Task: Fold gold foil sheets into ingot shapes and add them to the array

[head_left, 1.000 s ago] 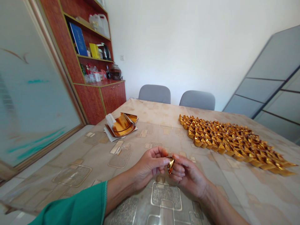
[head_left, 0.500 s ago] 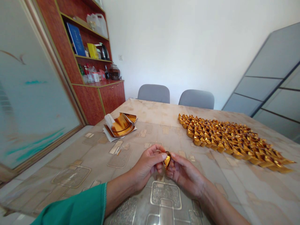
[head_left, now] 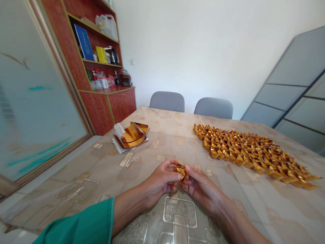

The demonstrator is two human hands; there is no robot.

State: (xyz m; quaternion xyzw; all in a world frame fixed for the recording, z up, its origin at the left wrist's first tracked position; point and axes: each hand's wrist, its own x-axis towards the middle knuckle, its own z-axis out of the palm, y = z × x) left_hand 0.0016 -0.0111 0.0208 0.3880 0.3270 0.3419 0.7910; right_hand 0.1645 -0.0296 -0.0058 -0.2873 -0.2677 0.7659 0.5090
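Observation:
Between my two hands is a small folded gold foil paper ingot [head_left: 181, 172], held just above the table near its front middle. My left hand [head_left: 162, 178] pinches its left side, thumb across the front. My right hand [head_left: 198, 181] grips the right edge between thumb and fingers. Parts of the lower fingers are hidden behind the piece. Many similar gold paper ingots [head_left: 243, 149] stand in close rows on the right of the table. To the left lies a loose, curled stack of gold foil paper sheets [head_left: 132, 136] with white backs.
A patterned cloth covers the table [head_left: 101, 183]. Two grey chairs [head_left: 167, 101] stand at its far side. A red-brown cabinet [head_left: 109, 105] with bottles, a kettle and a blue book is at the back left. A frosted door [head_left: 33, 88] is on the left.
The ingot has turned slightly in my fingers, and its top looks more opened out. My left thumb has shifted lower on it. The view has moved a little.

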